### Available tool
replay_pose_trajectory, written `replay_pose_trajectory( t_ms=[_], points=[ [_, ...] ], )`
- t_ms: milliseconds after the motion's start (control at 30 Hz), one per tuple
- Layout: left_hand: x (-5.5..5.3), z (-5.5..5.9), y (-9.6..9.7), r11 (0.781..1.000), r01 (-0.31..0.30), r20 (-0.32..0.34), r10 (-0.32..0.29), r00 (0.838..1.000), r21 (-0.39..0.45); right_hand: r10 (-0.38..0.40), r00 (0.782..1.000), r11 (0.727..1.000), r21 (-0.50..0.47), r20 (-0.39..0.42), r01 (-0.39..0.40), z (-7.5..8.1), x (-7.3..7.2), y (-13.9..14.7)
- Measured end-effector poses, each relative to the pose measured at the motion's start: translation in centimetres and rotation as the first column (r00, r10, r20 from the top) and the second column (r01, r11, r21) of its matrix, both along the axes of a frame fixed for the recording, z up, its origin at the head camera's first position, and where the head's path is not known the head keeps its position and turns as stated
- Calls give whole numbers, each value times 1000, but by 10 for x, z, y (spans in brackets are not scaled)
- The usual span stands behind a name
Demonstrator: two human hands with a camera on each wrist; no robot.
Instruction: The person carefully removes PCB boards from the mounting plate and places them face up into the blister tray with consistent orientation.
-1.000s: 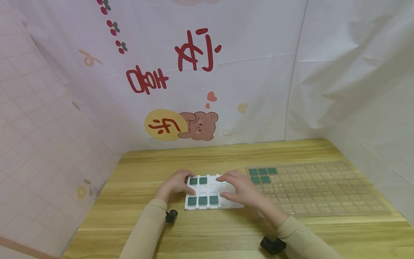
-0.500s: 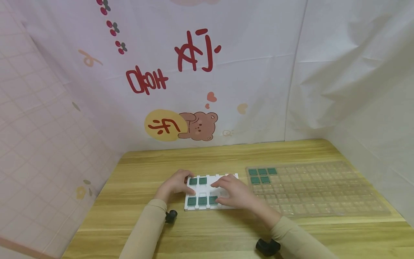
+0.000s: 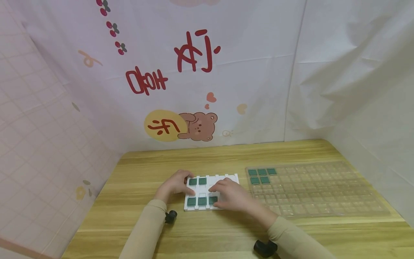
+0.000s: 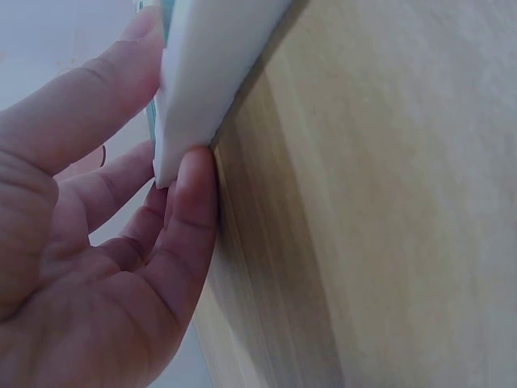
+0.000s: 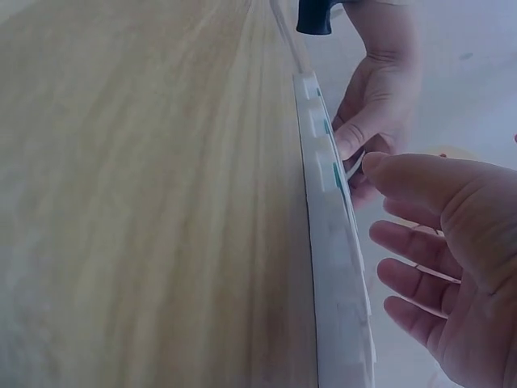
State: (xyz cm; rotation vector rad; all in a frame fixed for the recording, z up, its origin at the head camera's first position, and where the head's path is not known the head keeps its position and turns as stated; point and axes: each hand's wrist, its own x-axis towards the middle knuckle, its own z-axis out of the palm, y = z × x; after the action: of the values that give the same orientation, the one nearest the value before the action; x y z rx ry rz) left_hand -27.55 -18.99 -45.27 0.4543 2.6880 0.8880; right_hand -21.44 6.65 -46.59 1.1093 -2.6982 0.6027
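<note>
A white slotted tray (image 3: pixel 212 179) lies on the wooden table, with green square chips (image 3: pixel 202 201) in several of its slots. My left hand (image 3: pixel 175 183) holds the tray's left end. In the left wrist view its thumb (image 4: pixel 97 97) lies over the top while the fingers (image 4: pixel 194 186) meet the edge. Above the tray's right half hovers my right hand (image 3: pixel 231 195), thumb and fingers apart. Its thumb tip is by the third chip (image 3: pixel 212 200) of the near row; contact is unclear. Nothing shows between those fingers in the right wrist view.
To the right lies a large clear plastic tray (image 3: pixel 323 190) of many small pockets, several green chips (image 3: pixel 262 172) in its far left corner. Behind the table hangs a white printed cloth (image 3: pixel 252 72). Black camera mounts (image 3: pixel 265 248) sit at the wrists.
My right hand has moved left over the white tray, its thumb coming up to the near row's third chip. The left hand and both trays have stayed put.
</note>
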Motion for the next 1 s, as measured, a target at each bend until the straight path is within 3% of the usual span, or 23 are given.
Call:
replay_pose_trajectory(
  t_ms=[200, 600, 1000],
  points=[
    [0, -1, 0, 1000, -4, 0, 4, 1000, 3, -25, 1000, 999, 27, 10, 24, -2, 1, -4],
    [0, -2, 0, 1000, -8, 5, 8, 1000, 5, -6, 996, 992, 121, -91, 18, -11, -4, -6],
    [2, 0, 1, 1000, -12, -2, 12, 1000, 7, 10, 991, 988, 155, -136, 11, -3, 0, -9]
  ],
)
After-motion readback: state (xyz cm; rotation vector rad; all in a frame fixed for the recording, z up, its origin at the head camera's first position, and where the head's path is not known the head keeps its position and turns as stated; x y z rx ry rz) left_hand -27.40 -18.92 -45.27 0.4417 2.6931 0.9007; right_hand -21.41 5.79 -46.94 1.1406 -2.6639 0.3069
